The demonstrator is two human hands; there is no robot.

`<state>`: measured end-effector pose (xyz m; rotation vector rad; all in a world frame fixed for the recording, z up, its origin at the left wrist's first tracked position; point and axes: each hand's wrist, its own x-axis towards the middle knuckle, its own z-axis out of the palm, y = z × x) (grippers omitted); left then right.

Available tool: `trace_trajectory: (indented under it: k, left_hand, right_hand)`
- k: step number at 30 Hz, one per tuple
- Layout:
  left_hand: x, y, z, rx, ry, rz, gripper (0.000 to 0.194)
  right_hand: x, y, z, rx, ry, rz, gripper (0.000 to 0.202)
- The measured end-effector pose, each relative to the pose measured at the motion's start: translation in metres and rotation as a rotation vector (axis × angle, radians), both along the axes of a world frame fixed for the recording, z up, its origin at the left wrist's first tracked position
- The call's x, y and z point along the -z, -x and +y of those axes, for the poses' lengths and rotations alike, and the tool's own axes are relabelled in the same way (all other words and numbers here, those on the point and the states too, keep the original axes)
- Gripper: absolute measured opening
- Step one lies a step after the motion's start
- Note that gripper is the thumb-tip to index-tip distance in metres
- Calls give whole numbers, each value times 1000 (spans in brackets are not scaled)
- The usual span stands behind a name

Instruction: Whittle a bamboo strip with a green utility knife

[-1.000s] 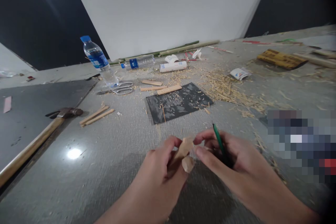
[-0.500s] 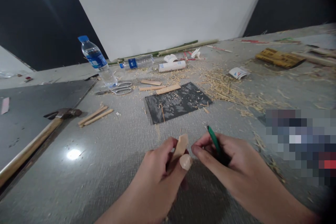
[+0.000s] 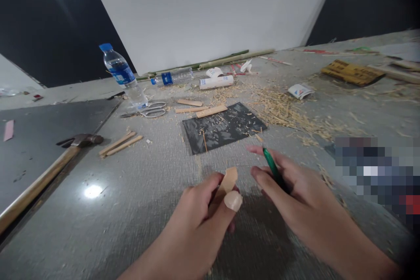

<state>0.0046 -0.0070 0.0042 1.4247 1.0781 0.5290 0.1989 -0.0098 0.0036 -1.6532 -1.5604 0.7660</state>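
Note:
My left hand (image 3: 200, 218) is closed around a flat, pale strip of wood or bamboo (image 3: 229, 179), its angled end sticking up between thumb and fingers. A whitish covering wraps the tip of that thumb. To the right, my right hand (image 3: 292, 192) keeps a slim green tool (image 3: 271, 162) in its grip, the far end of which is hidden in the palm. Its index finger is stretched forward, with thumb and index apart. Beyond both hands a black sheet (image 3: 223, 135) lies on the floor, strewn with shavings, and a wooden strip (image 3: 211, 111) rests over its back edge.
A claw hammer (image 3: 62, 162) lies at the left, near two wooden sticks (image 3: 121, 143). Scissors (image 3: 147, 110) sit by an upright water bottle (image 3: 123, 72); another bottle (image 3: 173, 77) lies behind. Sandpaper (image 3: 351, 73) and heaps of shavings (image 3: 282, 107) are on the right.
My right hand has drawn slightly right, away from the wooden strip, and its index finger has stretched out. My left hand keeps its hold almost unmoved.

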Motion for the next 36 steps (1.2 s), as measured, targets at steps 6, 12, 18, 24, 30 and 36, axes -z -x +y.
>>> trace_trajectory:
  k: [6,12,18,24,30,36]
  left_hand:
    - [-7,-1,2,-23,-49,3,35]
    - [-8,-1,2,-45,-50,-14,34]
    - [-4,1,1,-96,-73,-6,35]
    - [-9,3,3,-180,-213,2,36]
    - [-7,5,5,-284,-319,-40,16]
    - [-7,6,6,-313,-366,20,11]
  right_hand:
    - [7,3,-10,-74,114,267,34]
    - [10,4,-16,-130,96,223,39]
    - [9,3,-14,-135,164,263,42]
    - [3,7,-6,-118,257,338,42]
    - [0,8,-5,-28,260,438,38]
    - [1,5,-5,-61,180,348,40]
